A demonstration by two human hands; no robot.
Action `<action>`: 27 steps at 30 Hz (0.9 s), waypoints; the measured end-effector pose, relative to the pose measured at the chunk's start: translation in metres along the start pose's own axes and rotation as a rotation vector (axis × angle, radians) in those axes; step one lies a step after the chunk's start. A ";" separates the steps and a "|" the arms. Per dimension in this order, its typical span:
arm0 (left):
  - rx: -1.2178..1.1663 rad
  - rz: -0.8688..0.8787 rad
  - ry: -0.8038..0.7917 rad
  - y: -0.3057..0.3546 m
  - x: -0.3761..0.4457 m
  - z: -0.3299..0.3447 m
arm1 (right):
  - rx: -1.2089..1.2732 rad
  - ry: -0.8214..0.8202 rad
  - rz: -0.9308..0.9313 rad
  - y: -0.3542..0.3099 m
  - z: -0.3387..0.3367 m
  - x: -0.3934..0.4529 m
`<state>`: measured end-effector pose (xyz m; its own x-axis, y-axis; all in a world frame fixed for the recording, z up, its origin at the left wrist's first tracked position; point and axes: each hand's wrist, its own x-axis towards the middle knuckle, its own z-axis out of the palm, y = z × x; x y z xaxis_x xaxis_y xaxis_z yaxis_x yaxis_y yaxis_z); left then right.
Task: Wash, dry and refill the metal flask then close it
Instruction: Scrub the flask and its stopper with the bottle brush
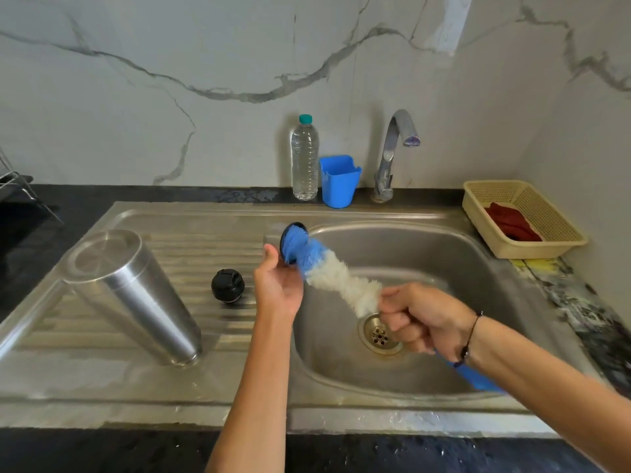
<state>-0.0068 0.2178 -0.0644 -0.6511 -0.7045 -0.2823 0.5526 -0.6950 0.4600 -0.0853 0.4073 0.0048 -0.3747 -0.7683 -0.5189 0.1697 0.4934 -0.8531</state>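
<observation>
The metal flask (136, 291) stands upside down on the sink's drainboard at the left. A black stopper (227, 285) lies on the drainboard to its right. My left hand (278, 288) holds a round black cap (284, 237) over the basin's left edge. My right hand (420, 319) grips the blue handle of a bottle brush (331, 271) above the drain. The brush's blue and white bristles are pushed into the cap.
The steel sink basin (444, 254) is dry around the drain (379, 334). Behind it stand a water bottle (305, 158), a blue cup (339, 182) and the tap (392, 148), which is off. A cream basket (532, 199) holding a red cloth (512, 223) sits right. A wire rack (13, 186) is far left.
</observation>
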 end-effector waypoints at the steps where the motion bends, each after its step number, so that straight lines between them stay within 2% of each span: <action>1: 0.004 0.012 -0.032 0.000 0.000 0.000 | 0.065 -0.011 0.015 0.006 0.003 0.000; 2: 0.027 0.010 -0.043 0.001 -0.001 -0.001 | 0.068 -0.008 0.027 0.009 0.006 -0.001; 4: 0.127 -0.020 -0.015 0.003 -0.001 -0.005 | -0.128 0.165 -0.054 0.014 0.004 0.002; 6: 0.275 -0.057 0.024 0.007 -0.001 -0.009 | -0.652 0.399 -0.248 0.016 -0.004 0.006; 8: 0.361 -0.080 0.020 0.011 -0.003 -0.008 | -1.225 0.665 -0.355 0.011 -0.010 0.005; 9: 0.358 -0.090 0.009 0.014 -0.004 -0.006 | -1.370 0.773 -0.428 0.009 -0.013 0.005; 10: 0.337 -0.103 0.009 0.017 -0.005 -0.003 | -1.418 0.799 -0.466 0.008 -0.015 0.005; 14: 0.318 -0.177 0.003 0.031 -0.005 0.008 | -1.536 0.847 -0.711 0.007 -0.028 0.005; 16: 0.433 -0.157 0.035 0.029 0.000 0.011 | -1.554 0.749 -0.663 0.006 -0.025 0.006; 17: 0.449 -0.124 0.051 0.027 0.000 0.013 | -1.458 0.668 -0.585 0.005 -0.022 0.005; 18: 0.422 -0.099 0.067 0.025 0.000 0.014 | -1.226 0.540 -0.484 0.002 -0.021 0.006; 20: 0.280 -0.073 0.051 0.021 -0.002 0.014 | -0.475 0.239 -0.225 -0.006 -0.019 0.005; 21: 0.224 -0.062 0.026 0.020 -0.003 0.015 | -0.266 0.178 -0.117 -0.007 -0.021 0.004; 22: 0.189 -0.046 -0.006 0.019 -0.003 0.015 | -0.194 0.145 -0.083 -0.005 -0.023 0.006; 24: 0.178 -0.010 -0.034 0.017 -0.005 0.016 | -0.325 0.194 -0.127 0.000 -0.025 0.004; 26: 0.212 -0.001 -0.025 0.015 -0.006 0.018 | -0.775 0.351 -0.315 0.004 -0.023 0.003; 27: 0.238 -0.006 -0.016 0.014 -0.007 0.018 | -1.104 0.550 -0.448 0.004 -0.026 0.003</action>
<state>-0.0035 0.2162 -0.0413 -0.6635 -0.6965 -0.2734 0.4116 -0.6449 0.6440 -0.1092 0.4175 0.0007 -0.5686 -0.8152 0.1098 -0.7978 0.5141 -0.3150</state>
